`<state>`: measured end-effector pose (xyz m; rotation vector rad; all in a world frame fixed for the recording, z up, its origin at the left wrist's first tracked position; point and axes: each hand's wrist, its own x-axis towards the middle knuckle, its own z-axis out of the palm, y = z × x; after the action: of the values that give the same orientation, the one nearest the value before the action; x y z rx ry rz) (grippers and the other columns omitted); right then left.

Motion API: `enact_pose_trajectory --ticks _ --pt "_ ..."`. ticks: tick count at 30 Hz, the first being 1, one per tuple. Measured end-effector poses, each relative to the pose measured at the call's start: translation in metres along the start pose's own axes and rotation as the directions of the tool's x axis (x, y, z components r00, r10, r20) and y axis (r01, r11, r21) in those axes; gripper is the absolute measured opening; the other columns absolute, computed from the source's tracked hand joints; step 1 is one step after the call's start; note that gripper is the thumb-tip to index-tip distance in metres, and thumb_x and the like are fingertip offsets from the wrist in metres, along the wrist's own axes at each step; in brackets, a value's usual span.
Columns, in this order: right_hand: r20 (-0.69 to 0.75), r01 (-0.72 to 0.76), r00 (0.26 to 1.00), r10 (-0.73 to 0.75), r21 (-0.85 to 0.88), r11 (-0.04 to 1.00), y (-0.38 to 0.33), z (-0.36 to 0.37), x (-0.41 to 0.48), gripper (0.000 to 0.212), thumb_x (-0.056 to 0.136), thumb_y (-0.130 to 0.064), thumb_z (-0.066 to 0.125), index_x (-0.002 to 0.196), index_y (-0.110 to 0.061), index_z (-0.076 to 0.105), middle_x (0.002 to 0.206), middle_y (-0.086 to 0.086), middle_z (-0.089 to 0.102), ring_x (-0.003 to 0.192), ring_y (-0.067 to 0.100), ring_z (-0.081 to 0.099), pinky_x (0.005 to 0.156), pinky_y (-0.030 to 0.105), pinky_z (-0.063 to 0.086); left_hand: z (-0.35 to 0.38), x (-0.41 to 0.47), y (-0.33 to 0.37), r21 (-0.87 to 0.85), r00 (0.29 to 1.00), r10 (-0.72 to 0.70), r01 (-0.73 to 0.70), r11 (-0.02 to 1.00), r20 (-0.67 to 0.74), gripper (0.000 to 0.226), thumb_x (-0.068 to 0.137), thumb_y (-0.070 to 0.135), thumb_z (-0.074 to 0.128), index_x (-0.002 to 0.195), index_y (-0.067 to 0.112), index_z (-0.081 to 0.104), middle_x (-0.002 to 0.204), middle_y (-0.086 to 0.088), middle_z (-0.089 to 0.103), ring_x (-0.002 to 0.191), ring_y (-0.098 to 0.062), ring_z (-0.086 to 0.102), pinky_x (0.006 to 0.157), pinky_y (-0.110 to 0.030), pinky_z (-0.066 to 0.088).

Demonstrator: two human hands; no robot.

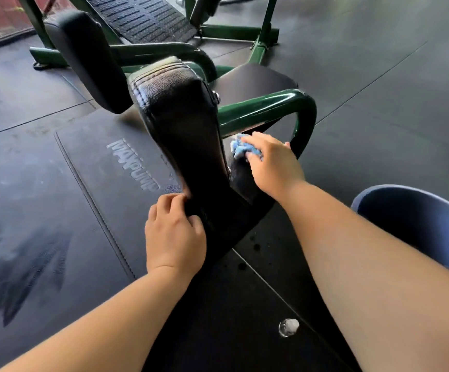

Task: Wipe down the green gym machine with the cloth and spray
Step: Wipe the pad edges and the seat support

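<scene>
The right hand (269, 167) had its fingers curled round a crumpled light-blue cloth (241, 148) and pressed the wad against the machine's dark side, just under the bend of a glossy dark green steel tube (266, 106). The left hand (175, 232) gripped the near edge of the tall black stitched vinyl pad (175, 122), fingers bent over its rim. The pad's top was creased and seamed, catching the light. The green tube looped in a shiny hoop to the pad's right, with a flat black seat cushion (255, 79) beyond it. A second black upright pad (83, 55) stood to the left, and a ribbed black footplate (143, 17) rose behind. The machine stood on a dark rubber floor mat (105, 170) with grey lettering. A small clear round object (287, 327) lay on the floor near the right forearm.
</scene>
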<state>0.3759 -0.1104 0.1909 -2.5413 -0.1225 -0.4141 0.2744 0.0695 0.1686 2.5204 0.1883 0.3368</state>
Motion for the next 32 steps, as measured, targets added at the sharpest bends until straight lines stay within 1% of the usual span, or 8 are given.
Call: enact_pose_trajectory --ticks 3,8,12,16,20,23,27,32 --pt "-0.081 0.040 0.996 -0.034 0.072 0.997 -0.010 0.004 -0.017 0.041 0.086 -0.001 0.050 0.123 -0.010 0.065 0.127 0.010 0.062 0.118 0.032 0.054 0.106 0.036 0.036 0.001 0.001 0.002 0.000 1.000 -0.002 0.002 1.000 -0.004 0.033 0.089 0.012 0.046 0.122 0.012 0.053 0.125 -0.002 0.048 0.115 -0.019 0.034 0.102 -0.033 0.029" --pt "0.014 0.251 0.968 -0.251 0.030 0.968 -0.017 -0.001 -0.070 0.047 0.083 -0.007 0.048 0.124 -0.018 0.067 0.135 0.001 0.060 0.124 0.022 0.054 0.115 0.028 0.026 -0.001 -0.001 0.001 -0.016 1.000 -0.005 0.005 1.000 0.004 0.036 0.090 0.013 0.045 0.125 0.013 0.053 0.127 -0.001 0.048 0.118 -0.021 0.035 0.103 -0.033 0.030" --pt "0.029 -0.137 0.990 0.135 0.085 0.987 -0.016 -0.011 -0.032 0.050 0.092 -0.004 0.040 0.134 -0.028 0.057 0.152 -0.004 0.041 0.138 0.024 0.036 0.113 0.030 0.028 -0.002 -0.001 -0.001 -0.021 0.999 0.031 -0.031 0.999 0.025 0.037 0.091 0.012 0.043 0.127 0.014 0.052 0.129 0.002 0.046 0.120 -0.018 0.033 0.103 -0.030 0.029" --pt "-0.032 -0.286 0.956 0.293 0.139 0.948 -0.012 -0.022 -0.041 0.045 0.095 -0.006 0.039 0.135 -0.024 0.051 0.141 0.004 0.048 0.124 0.027 0.048 0.093 0.030 0.038 -0.006 -0.014 -0.008 -0.133 0.996 0.087 -0.087 0.987 -0.002 0.036 0.089 0.008 0.048 0.123 0.017 0.058 0.127 0.007 0.051 0.119 -0.011 0.037 0.100 -0.025 0.032" --pt "0.189 -0.558 0.824 0.534 0.109 0.822 0.028 -0.043 -0.070 0.041 0.090 -0.011 0.048 0.126 -0.028 0.057 0.120 0.010 0.062 0.094 0.028 0.061 0.068 0.027 0.047 0.000 -0.056 0.004 -0.198 0.869 0.492 -0.493 0.848 -0.057 0.032 0.080 0.008 0.047 0.106 0.015 0.064 0.110 0.005 0.059 0.101 -0.011 0.046 0.091 -0.014 0.033" --pt "0.429 -0.591 0.746 0.510 0.073 0.803 0.039 -0.047 -0.114 0.038 0.090 -0.010 0.053 0.124 -0.027 0.058 0.101 0.007 0.064 0.078 0.021 0.061 0.063 0.035 0.056 0.030 -0.088 0.025 -0.292 0.813 0.543 -0.479 0.828 0.210 0.031 0.081 0.017 0.048 0.108 0.022 0.062 0.114 0.012 0.056 0.102 -0.009 0.051 0.086 -0.012 0.036" --pt "0.570 -0.667 0.633 0.523 0.059 0.743 0.064 -0.042 -0.180 0.037 0.094 -0.009 0.051 0.122 -0.033 0.054 0.106 0.010 0.063 0.082 0.018 0.060 0.079 0.046 0.058 0.086 -0.119 0.031 -0.122 0.685 0.191 -0.148 0.981 0.703 0.064 0.084 0.038 0.062 0.141 0.032 0.035 0.141 0.009 0.039 0.128 -0.014 0.043 0.102 -0.030 0.041" --pt "0.569 -0.753 0.586 0.577 0.119 0.648 0.095 -0.023 -0.238 0.044 0.100 -0.010 0.044 0.128 -0.042 0.053 0.118 0.000 0.054 0.090 0.020 0.061 0.082 0.045 0.058 0.137 -0.149 0.016 0.028 0.520 0.057 -0.155 0.988 0.852 0.072 0.079 0.039 0.073 0.141 0.038 0.037 0.139 0.007 0.044 0.121 -0.016 0.050 0.099 -0.035 0.046"
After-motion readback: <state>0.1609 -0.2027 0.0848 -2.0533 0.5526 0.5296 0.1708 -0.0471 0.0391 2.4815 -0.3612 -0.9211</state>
